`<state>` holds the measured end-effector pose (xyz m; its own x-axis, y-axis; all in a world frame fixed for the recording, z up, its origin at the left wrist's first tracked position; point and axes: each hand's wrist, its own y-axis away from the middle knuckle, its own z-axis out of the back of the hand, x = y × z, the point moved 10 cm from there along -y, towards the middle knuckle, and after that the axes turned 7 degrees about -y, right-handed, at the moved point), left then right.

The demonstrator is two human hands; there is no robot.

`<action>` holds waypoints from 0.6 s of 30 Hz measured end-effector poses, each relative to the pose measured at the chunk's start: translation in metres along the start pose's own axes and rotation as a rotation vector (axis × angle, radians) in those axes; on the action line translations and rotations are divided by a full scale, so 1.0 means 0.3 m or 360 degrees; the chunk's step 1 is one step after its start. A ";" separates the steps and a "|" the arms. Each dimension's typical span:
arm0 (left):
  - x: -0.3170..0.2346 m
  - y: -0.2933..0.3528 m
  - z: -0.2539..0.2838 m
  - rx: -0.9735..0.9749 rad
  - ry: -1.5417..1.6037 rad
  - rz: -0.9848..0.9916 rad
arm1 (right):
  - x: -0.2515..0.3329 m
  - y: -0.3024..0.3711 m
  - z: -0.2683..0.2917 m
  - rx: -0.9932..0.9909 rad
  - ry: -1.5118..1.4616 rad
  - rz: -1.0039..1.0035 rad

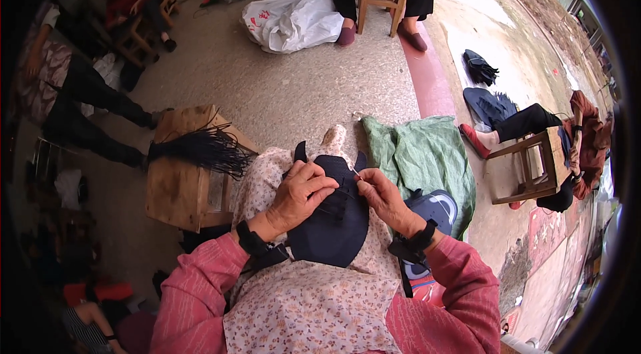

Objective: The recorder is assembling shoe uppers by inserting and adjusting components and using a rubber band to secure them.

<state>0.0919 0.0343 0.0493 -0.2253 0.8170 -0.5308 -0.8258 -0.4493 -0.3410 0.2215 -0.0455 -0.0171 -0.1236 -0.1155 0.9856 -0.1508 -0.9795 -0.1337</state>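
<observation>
A dark navy shoe upper (327, 237) lies across my lap, on a flowered apron (310, 300). Black cords cross its middle. My left hand (302, 194) is closed in a pinch over the piece's left side; whatever sits between thumb and fingertips is too small to make out. At the upper right edge my right hand (388, 202) grips a thin hook-like tool (354, 171), its pale metal tip pointing up and left toward the piece. A bit of red shows at the fingers, perhaps its handle. Both wrists wear black straps.
A wooden stool (170, 190) at my left bears a bundle of black cords (200, 150). Green woven sheeting (427, 153) and a blue-and-white shoe-like item (434, 210) lie at my right. A white sack (294, 20) is ahead. Several people sit or stand around.
</observation>
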 end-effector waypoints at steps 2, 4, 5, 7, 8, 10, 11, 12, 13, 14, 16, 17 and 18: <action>-0.017 -0.010 0.010 -0.0012 0.0008 0.0005 | -0.081 0.031 0.026 -0.0113 -0.0379 -0.0386; -0.039 -0.026 0.020 -0.0021 0.0017 0.0013 | -0.069 0.049 0.016 0.0019 -0.0193 -0.0329; -0.050 -0.035 0.021 -0.0020 -0.0027 -0.0007 | -0.065 0.056 0.017 0.0011 -0.0196 -0.0329; -0.059 -0.043 0.017 -0.0017 -0.0074 -0.0034 | -0.045 0.064 0.011 0.0029 -0.0204 -0.0351; -0.051 -0.044 0.007 0.0009 -0.0040 -0.0009 | -0.045 0.064 0.014 0.0023 -0.0207 -0.0348; -0.053 -0.051 -0.005 0.0049 -0.0006 0.0002 | -0.008 0.051 0.037 -0.0033 -0.0019 -0.0173; -0.051 -0.055 -0.008 0.0061 0.0007 0.0034 | -0.004 0.048 0.043 -0.0046 -0.0024 -0.0170; -0.048 -0.055 -0.011 0.0075 0.0017 0.0069 | 0.021 0.043 0.046 -0.0047 0.0076 -0.0079; -0.050 -0.055 -0.013 0.0087 0.0012 0.0061 | 0.046 0.041 0.048 -0.0050 0.0176 0.0011; -0.046 -0.055 -0.023 0.0125 -0.0034 0.0069 | 0.050 0.040 0.052 -0.0062 0.0168 0.0013; -0.048 -0.048 -0.033 0.0173 -0.0083 0.0071 | 0.074 0.045 0.051 -0.0053 0.0305 0.0117; -0.058 -0.040 -0.031 0.0192 -0.0111 0.0036 | 0.066 0.049 0.053 -0.0064 0.0298 0.0117; -0.065 -0.032 -0.032 0.0210 -0.0137 0.0001 | 0.057 0.054 0.051 -0.0050 0.0265 0.0128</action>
<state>0.1092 0.0191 0.0556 -0.2647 0.8473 -0.4604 -0.8852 -0.4029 -0.2326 0.2319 -0.0658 -0.0007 -0.2969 -0.1617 0.9411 -0.1643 -0.9622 -0.2172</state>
